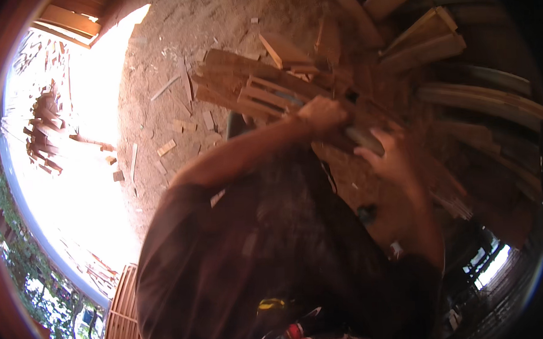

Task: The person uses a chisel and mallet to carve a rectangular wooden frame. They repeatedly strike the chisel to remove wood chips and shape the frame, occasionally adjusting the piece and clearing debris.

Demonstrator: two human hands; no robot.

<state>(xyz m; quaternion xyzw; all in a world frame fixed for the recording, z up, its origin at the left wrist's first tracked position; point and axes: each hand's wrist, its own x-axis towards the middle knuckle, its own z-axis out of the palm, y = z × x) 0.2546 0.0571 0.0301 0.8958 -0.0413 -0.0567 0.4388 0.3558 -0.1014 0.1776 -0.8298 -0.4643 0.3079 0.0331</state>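
My left hand point(324, 115) is closed in a fist over the near end of a slatted wooden piece point(263, 98). What its fingers grip is hidden beneath them. Just to the right, my right hand point(389, 158) has its thumb and fingers around a greyish, elongated thing point(365, 140); its kind is too blurred to make out. Under and beyond both hands lies a heap of reddish-brown boards point(232, 66), the slatted piece resting on it. My left forearm crosses in front of my dark shirt.
Wood offcuts point(166, 148) litter the sandy ground point(160, 60) on the left. Stacked long boards point(484, 99) stand along the right, with an angled wooden piece point(425, 41) at the far right. Another wood pile point(46, 126) sits in bright sunlight at the left.
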